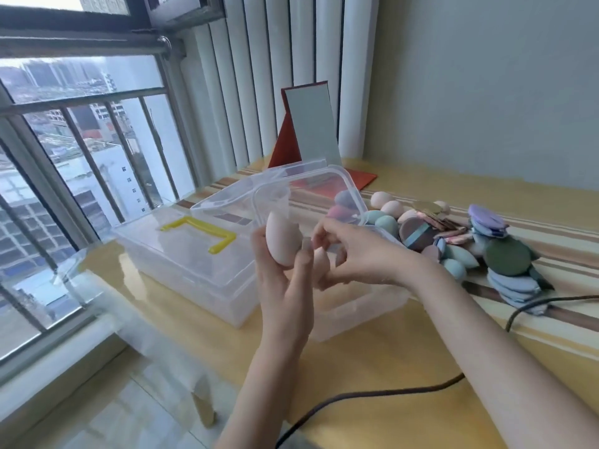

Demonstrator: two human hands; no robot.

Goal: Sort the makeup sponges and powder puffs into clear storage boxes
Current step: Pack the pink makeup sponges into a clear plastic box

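Note:
My left hand (285, 286) holds a pale pink egg-shaped makeup sponge (280, 241) upright in front of me. My right hand (353, 254) is beside it, its fingers curled around a second pale pink sponge (321, 259). Both hands hover over an open clear storage box (356, 315), whose raised lid (291, 189) stands behind them. A closed clear box with a yellow handle (194, 247) sits to the left. Loose sponges (389, 218) and powder puffs (509, 254) in teal, pink, purple and green lie heaped to the right.
A red folding mirror (308, 131) stands at the back of the yellow striped table (389, 367). A dark cable (372, 396) runs across the table's front and right. The window with railing (81, 157) is on the left, beyond the table's edge.

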